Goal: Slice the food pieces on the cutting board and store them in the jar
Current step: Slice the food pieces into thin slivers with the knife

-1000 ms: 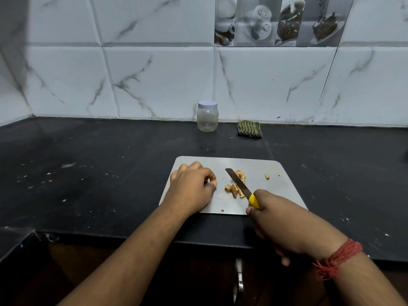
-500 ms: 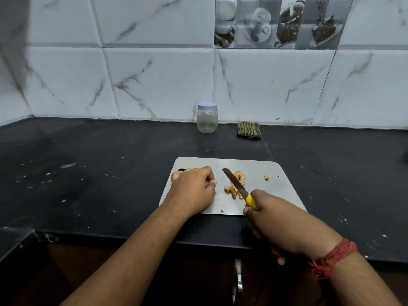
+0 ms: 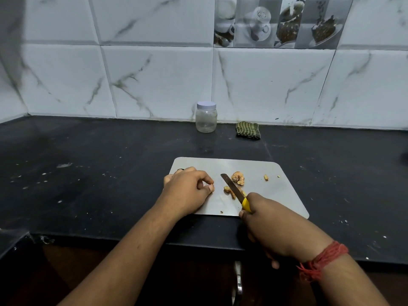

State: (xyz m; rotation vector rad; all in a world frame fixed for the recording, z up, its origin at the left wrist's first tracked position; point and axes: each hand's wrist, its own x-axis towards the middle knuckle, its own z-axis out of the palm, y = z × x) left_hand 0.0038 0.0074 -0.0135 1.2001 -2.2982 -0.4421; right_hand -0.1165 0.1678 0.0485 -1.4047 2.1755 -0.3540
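Two hands (image 3: 187, 191) (image 3: 267, 226), one knife (image 3: 234, 189), one cutting board (image 3: 276, 195), one jar (image 3: 206, 117).

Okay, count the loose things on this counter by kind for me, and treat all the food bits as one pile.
Jar, lid on: 1
Cutting board: 1
Knife, held by the right hand: 1
Food pile: 1
Striped cloth: 1
Total: 5

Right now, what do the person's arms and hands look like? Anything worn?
Both forearms are bare, with no sleeves in view. The left hand shows no gloves or rings; the right hand is likewise ungloved. The right wrist carries a band of red thread, wound several times, with frayed loose ends. No watch shows.
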